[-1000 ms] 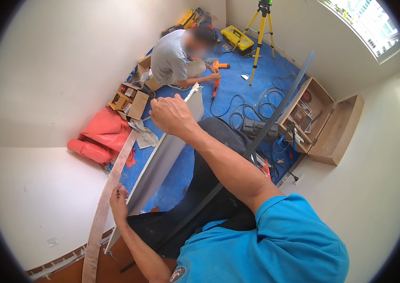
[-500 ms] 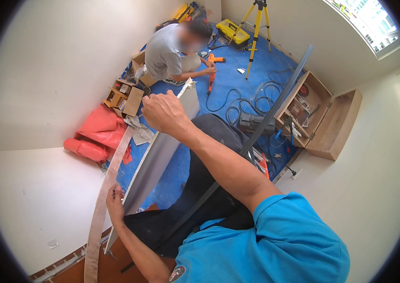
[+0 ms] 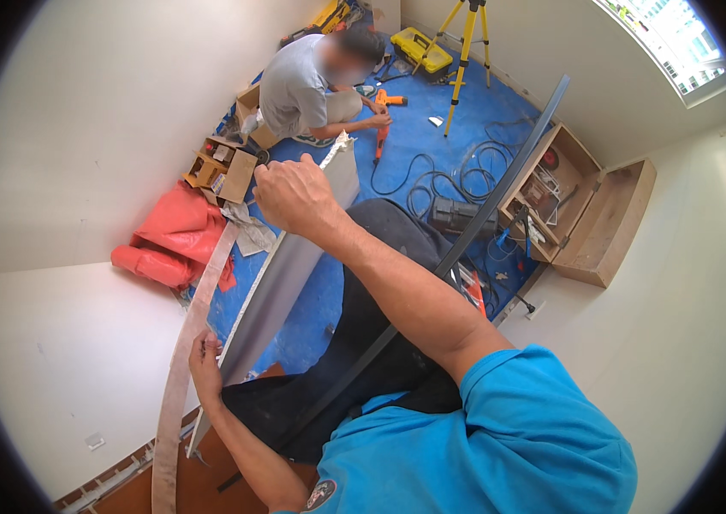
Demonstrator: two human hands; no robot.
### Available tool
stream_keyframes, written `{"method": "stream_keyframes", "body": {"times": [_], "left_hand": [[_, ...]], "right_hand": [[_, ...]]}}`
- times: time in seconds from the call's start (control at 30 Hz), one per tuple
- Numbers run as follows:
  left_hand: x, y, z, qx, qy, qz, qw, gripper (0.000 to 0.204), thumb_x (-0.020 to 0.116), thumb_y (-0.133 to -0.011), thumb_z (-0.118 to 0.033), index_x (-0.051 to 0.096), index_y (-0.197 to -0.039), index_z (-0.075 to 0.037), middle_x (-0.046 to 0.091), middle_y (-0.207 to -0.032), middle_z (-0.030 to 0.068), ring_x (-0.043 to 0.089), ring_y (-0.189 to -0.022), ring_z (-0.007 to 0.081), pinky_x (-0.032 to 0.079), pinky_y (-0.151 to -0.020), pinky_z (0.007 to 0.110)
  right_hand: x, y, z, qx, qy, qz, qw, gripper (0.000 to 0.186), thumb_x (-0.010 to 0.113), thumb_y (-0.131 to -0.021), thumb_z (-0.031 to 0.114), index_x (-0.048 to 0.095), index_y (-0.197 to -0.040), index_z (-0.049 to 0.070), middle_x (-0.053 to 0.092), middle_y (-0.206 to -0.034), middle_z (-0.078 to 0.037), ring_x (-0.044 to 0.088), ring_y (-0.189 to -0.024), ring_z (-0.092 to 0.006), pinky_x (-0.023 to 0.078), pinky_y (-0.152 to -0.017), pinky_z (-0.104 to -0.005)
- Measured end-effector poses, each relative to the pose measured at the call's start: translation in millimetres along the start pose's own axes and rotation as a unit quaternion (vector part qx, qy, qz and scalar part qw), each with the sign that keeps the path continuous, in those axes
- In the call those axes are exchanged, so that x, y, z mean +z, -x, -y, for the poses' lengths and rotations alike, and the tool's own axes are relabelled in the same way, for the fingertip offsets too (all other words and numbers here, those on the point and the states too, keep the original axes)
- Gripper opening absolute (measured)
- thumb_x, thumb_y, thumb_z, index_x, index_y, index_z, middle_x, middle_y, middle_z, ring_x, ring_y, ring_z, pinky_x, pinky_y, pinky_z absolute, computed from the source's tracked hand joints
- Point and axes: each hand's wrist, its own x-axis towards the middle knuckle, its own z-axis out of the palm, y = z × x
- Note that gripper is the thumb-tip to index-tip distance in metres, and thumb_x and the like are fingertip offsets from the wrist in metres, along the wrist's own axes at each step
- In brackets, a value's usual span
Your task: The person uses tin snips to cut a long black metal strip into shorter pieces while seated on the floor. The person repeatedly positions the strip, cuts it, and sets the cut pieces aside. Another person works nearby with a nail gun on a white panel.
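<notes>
A long pale board [image 3: 286, 274] with a ragged white edge, like plasterboard, stands on its edge in front of me, leaning along my leg. My right hand [image 3: 296, 195] is a closed fist at the board's upper edge, toward its far end. What lies inside that fist is hidden. Lower down, my left hand [image 3: 205, 368] has its fingers curled at the same edge, nearer to me. A long, narrow, dusty pinkish strip [image 3: 179, 385] runs just left of that hand. A dark metal bar [image 3: 500, 193] slants past my right forearm.
A co-worker [image 3: 299, 90] crouches ahead with an orange power tool [image 3: 383, 137]. Red sheeting [image 3: 166, 240] and an open carton [image 3: 224, 171] are at left. Cables [image 3: 431, 184], an open wooden box [image 3: 568, 188], a yellow tripod [image 3: 464, 60] and a yellow toolbox [image 3: 421, 53] lie beyond.
My right hand has shifted slightly left with its fingers still closed. The left hand has barely moved. The far end of the board sits a touch further left.
</notes>
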Motion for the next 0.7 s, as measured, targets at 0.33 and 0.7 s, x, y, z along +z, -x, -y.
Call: {"method": "stream_keyframes", "body": {"times": [0.33,0.7], "left_hand": [[0.9,0.6,-3.0,-0.008,-0.014,-0.001,1.0,0.06,0.069,-0.116,-0.049,0.072,-0.147,0.002,0.079,-0.112,0.0128,0.071,-0.098,0.0193,0.059,-0.093,0.035],[2.3,0.2,-6.2,-0.009,0.0,0.014,1.0,0.062,0.069,-0.116,-0.051,0.072,-0.148,0.002,0.078,-0.112,0.0115,0.071,-0.101,0.0192,0.058,-0.094,0.036]], "right_hand": [[1.6,1.7,-0.5,-0.022,0.011,-0.038,0.999,0.015,0.067,-0.097,0.015,0.076,-0.1,0.003,0.081,-0.089,-0.015,0.081,-0.086,-0.0342,0.05,-0.082,-0.0513],[-7.3,1.1,2.3,-0.005,-0.002,0.003,1.0,0.017,0.069,-0.096,0.013,0.078,-0.105,0.003,0.083,-0.093,-0.016,0.082,-0.092,-0.0343,0.051,-0.088,-0.0498]]}}
